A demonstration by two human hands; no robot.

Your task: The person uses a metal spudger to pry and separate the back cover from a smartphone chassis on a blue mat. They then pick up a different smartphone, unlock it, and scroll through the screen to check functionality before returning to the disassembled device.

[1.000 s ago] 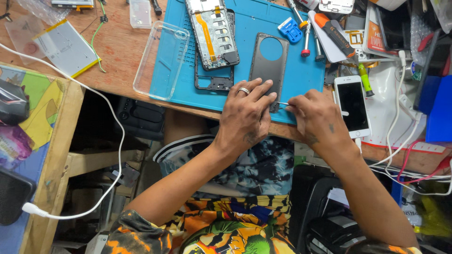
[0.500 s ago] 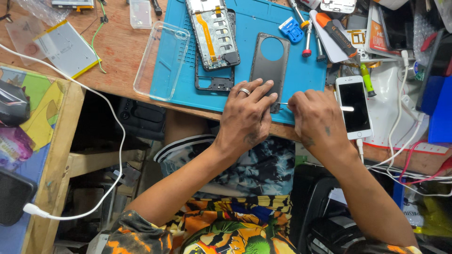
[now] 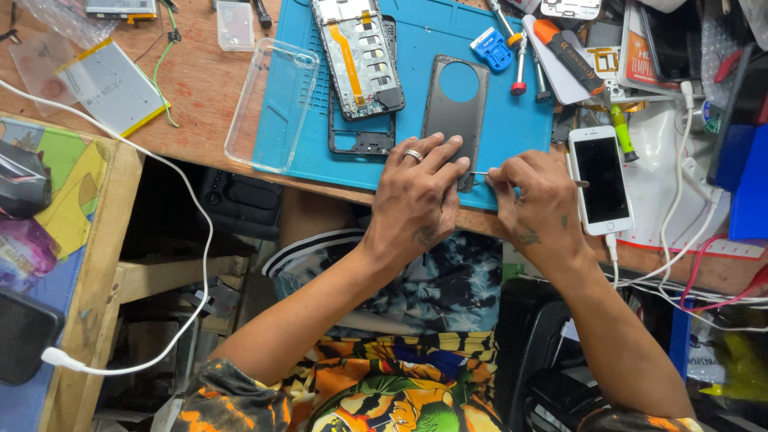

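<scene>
My left hand (image 3: pixel 422 188), with a ring on one finger, presses its fingertips on the near end of a dark grey phone back cover (image 3: pixel 454 108) that lies on the blue work mat (image 3: pixel 488 136). My right hand (image 3: pixel 538 200) pinches thin metal tweezers (image 3: pixel 480 174), whose tip points left toward the cover's near edge under my left fingers. What the tweezers' tip touches is hidden by my fingers.
On the mat lie a disassembled phone frame with an orange flex cable (image 3: pixel 359 58), a clear phone case (image 3: pixel 270 104), screwdrivers (image 3: pixel 520 60) and a blue tool (image 3: pixel 491 48). A white phone (image 3: pixel 601 179) on a cable lies right of my right hand. A battery (image 3: pixel 112 86) lies at the left.
My right hand has shifted slightly toward the cover's near edge with the tweezers. My left hand stays pressed on the cover.
</scene>
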